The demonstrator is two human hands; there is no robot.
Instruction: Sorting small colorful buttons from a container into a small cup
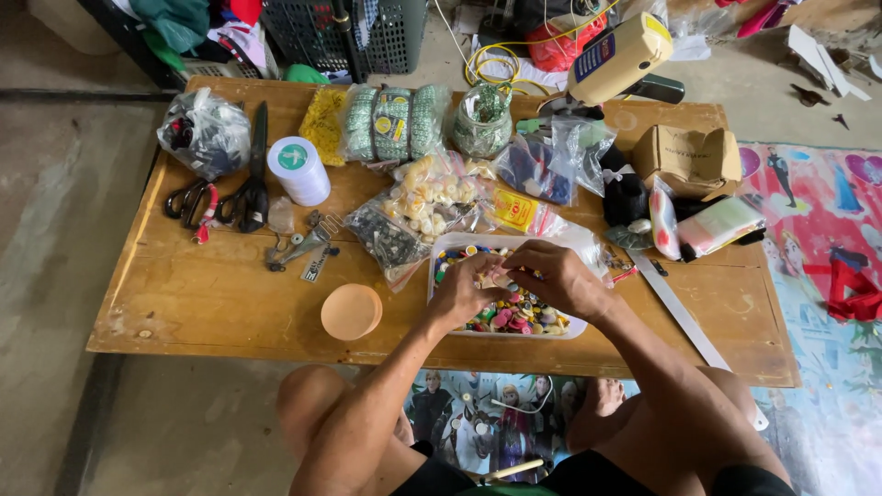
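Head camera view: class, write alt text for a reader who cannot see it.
A seated person's left hand and right hand meet over a white tray of colourful buttons on a low wooden table. Nearby lie bagged craft supplies, black scissors and an orange lid.

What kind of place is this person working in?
Probably a home sewing or craft corner, with work done seated on the floor. A low wooden table holds a tray of coloured buttons, scissors, a thread spool and bagged trimmings.
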